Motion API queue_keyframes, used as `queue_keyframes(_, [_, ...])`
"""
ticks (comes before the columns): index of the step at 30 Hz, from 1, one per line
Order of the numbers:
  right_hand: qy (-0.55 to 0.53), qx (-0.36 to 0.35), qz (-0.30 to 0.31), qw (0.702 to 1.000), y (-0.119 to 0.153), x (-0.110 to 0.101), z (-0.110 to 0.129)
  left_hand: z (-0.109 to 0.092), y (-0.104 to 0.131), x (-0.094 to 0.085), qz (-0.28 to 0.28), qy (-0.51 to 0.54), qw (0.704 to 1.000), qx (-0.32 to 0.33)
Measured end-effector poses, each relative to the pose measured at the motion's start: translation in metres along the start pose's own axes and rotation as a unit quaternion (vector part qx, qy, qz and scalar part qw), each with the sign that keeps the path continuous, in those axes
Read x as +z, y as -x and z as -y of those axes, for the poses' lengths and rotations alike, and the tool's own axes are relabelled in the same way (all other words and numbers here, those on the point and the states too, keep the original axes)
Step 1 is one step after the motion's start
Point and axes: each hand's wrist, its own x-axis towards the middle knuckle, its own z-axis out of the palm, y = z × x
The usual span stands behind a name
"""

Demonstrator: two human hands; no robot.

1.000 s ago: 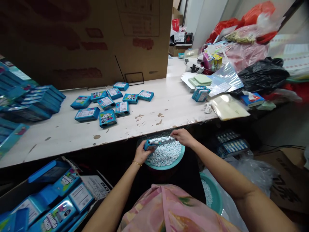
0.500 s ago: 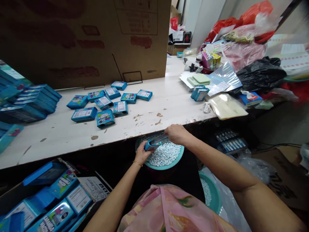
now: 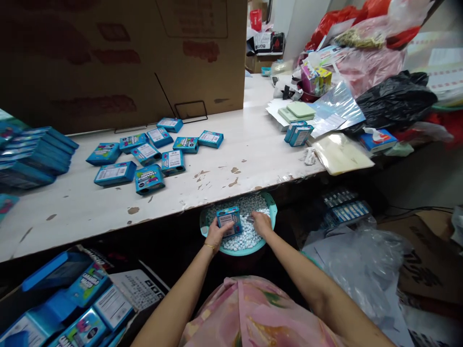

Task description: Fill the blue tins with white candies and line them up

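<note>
Below the table edge, a teal basin (image 3: 270,236) holds many small pale blue and white pieces (image 3: 240,241). My left hand (image 3: 216,234) grips a small blue box (image 3: 229,221) over the basin's left side, with its printed label facing up. At the basin's right side, my right hand (image 3: 262,223) is closed among the pieces; what its fingers hold is too small to make out.
Several blue boxes (image 3: 150,179) lie on the white table (image 3: 213,173), with stacked ones at its left. A large cardboard box (image 3: 126,62) stands behind. An open carton (image 3: 137,289) of blue boxes sits lower left. Plastic bags (image 3: 394,103) crowd the right.
My right hand has moved down from above the basin to the pieces inside. The blue box in my left hand has turned from tilted sideways to label up. The view has shifted slightly.
</note>
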Motion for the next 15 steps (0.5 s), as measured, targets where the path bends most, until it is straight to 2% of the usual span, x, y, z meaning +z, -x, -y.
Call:
queue_keyframes(3, [-0.052, 0.006, -0.008, 0.999, -0.007, 0.007, 0.002, -0.006, 0.003, 0.01, 0.011, 0.013, 1.0, 0.001])
queue_keyframes(5, [-0.069, 0.001, -0.008, 0.998, -0.007, 0.002, -0.006, -0.011, 0.006, 0.004, 0.002, 0.01, 1.0, 0.015])
queue_keyframes(7, [-0.083, -0.002, -0.008, 0.997, -0.005, -0.006, -0.015, -0.015, 0.01, -0.011, -0.016, -0.013, 0.999, 0.044])
queue_keyframes(11, [-0.13, -0.031, -0.028, 0.991, 0.004, -0.036, -0.024, -0.019, 0.013, -0.043, -0.032, -0.122, 0.984, 0.122])
queue_keyframes(13, [-0.152, -0.063, -0.045, 0.985, 0.008, -0.056, -0.023, -0.018, 0.012, -0.05, -0.038, -0.186, 0.97, 0.154])
queue_keyframes(15, [-0.156, -0.09, -0.054, 0.982, 0.013, -0.076, -0.018, -0.016, 0.011, -0.049, -0.043, -0.232, 0.955, 0.18])
